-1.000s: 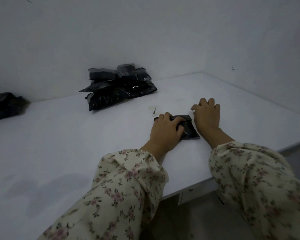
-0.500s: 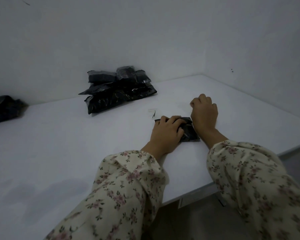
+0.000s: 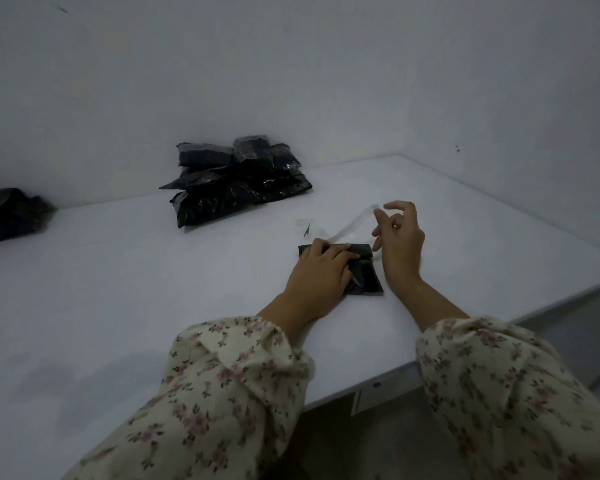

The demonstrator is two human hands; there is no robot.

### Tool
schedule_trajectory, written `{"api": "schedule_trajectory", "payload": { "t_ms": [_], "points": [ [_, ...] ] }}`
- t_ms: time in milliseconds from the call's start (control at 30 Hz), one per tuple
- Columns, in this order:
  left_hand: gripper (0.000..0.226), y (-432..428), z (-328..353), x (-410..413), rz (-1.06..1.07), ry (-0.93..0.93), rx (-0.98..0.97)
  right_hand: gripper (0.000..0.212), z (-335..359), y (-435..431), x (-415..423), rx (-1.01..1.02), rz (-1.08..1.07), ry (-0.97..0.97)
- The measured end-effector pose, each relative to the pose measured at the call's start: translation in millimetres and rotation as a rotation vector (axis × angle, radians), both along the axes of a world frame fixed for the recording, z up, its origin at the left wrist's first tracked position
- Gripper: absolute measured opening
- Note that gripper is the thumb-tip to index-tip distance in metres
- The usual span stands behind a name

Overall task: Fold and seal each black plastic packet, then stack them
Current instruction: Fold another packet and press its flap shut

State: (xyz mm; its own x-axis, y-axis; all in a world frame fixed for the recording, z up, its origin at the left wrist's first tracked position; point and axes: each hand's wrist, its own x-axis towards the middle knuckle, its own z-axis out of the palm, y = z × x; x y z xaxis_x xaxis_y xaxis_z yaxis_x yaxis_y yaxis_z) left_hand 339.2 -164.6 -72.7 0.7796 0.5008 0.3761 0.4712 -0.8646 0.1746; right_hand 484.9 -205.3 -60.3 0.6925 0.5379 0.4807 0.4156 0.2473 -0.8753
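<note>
A small black plastic packet [image 3: 367,276] lies flat on the white table [image 3: 118,306] near its front edge. My left hand [image 3: 321,273] presses down on the packet's left part, fingers over its top fold. My right hand [image 3: 399,242] is raised just right of the packet, thumb and forefinger pinching the end of a thin clear strip [image 3: 352,226] that runs from the packet's top edge up to the fingers. A heap of several sealed black packets [image 3: 234,180] sits at the back of the table against the wall.
Another black plastic bag [image 3: 9,214] lies at the far left edge of the view on the table. A small scrap of clear film [image 3: 303,226] rests just beyond the packet. White walls close the table at the back and right. The table's front edge runs under my sleeves.
My right hand has lifted off the packet's top edge and pulled a clear strip up and away to the right. My left hand stays pressed on the packet.
</note>
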Motion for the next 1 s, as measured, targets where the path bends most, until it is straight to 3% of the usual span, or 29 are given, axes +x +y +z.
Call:
{"api": "schedule_trajectory", "payload": {
  "t_ms": [200, 333, 533, 833, 900, 1000],
  "points": [
    [0.049, -11, -4, -51, -0.037, -0.038, -0.019, 0.011, 15, -8, -43, -0.003, 0.296, 0.246],
    [0.039, -14, -2, -73, -0.021, -0.188, -0.255, 0.018, 20, -8, -74, -0.082, 0.444, 0.354],
    [0.032, -16, 7, -79, 0.107, -0.384, -0.528, 0.022, 19, -15, -85, -0.091, 0.465, 0.414],
    [0.037, -12, 5, -78, 0.09, -0.229, -0.48, 0.023, 7, -26, -78, -0.074, 0.475, 0.525],
    [0.034, -12, 10, -80, 0.084, -0.365, -0.613, 0.022, 5, -27, -79, -0.082, 0.48, 0.511],
    [0.029, -13, 23, -86, 0.112, -0.693, -0.969, 0.023, 6, -25, -83, -0.122, 0.492, 0.487]
  ]
}}
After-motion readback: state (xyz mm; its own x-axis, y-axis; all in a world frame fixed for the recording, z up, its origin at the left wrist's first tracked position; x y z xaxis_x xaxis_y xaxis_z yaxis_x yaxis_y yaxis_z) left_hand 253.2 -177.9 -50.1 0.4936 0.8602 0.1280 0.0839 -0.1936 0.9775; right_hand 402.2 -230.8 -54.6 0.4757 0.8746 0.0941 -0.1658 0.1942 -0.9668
